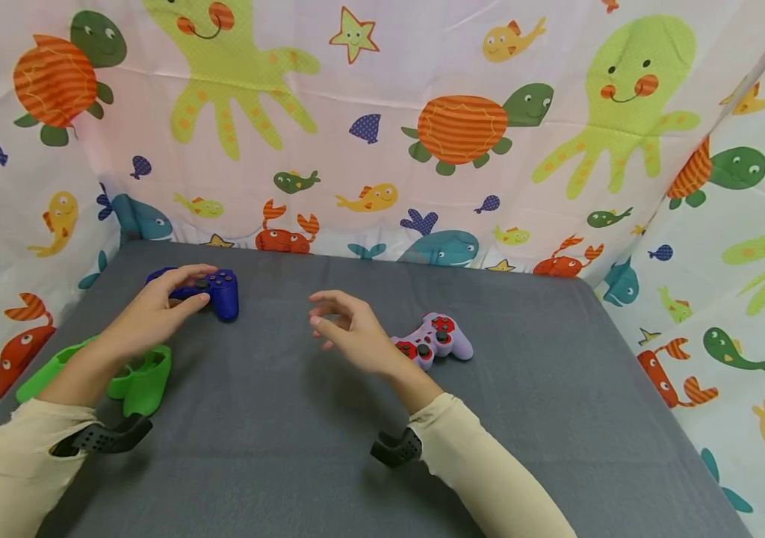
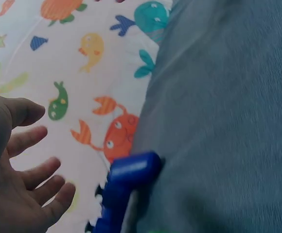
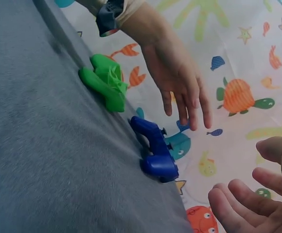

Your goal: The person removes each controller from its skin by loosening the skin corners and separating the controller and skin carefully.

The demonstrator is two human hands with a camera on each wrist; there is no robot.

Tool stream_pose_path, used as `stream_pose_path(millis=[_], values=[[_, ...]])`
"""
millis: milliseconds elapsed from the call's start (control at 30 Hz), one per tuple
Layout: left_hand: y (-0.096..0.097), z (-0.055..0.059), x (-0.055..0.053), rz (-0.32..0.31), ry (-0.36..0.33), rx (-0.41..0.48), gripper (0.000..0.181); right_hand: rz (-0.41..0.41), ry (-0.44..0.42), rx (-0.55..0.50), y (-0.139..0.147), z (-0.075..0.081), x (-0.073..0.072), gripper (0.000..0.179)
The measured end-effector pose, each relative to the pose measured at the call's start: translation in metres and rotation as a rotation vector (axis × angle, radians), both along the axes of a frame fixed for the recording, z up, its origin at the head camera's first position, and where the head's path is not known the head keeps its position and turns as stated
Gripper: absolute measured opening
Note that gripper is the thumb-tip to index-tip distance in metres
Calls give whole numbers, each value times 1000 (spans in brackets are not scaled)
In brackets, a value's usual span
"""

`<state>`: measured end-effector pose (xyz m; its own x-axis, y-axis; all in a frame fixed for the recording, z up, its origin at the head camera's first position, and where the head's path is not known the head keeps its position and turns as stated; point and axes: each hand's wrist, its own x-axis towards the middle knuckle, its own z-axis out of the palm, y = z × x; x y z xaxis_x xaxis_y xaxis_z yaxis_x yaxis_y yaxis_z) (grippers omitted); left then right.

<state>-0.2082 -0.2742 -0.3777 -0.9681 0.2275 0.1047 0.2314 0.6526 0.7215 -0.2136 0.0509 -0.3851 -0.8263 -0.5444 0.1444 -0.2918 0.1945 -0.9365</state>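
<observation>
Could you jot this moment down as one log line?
left hand: empty, above blue plastic game controller | right hand: empty, near lilac-and-red plastic game controller | green controller-shaped item: on grey cloth-covered table

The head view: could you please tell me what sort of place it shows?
Probably a small indoor tabletop set-up, perhaps screened off for handling things: a printed cloth with sea animals encloses a grey table, where a blue game controller and a lilac game controller lie.
</observation>
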Motion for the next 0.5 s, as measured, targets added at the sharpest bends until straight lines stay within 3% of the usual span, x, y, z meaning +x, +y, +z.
stream_pose_path(millis=[267, 500], values=[[-41, -13, -2, 45, 7, -9, 64, -10, -106, 18, -43, -8, -13, 50], [-71, -22, -3, 59, 31, 7, 61, -26, -130, 103, -73, -21, -23, 58]])
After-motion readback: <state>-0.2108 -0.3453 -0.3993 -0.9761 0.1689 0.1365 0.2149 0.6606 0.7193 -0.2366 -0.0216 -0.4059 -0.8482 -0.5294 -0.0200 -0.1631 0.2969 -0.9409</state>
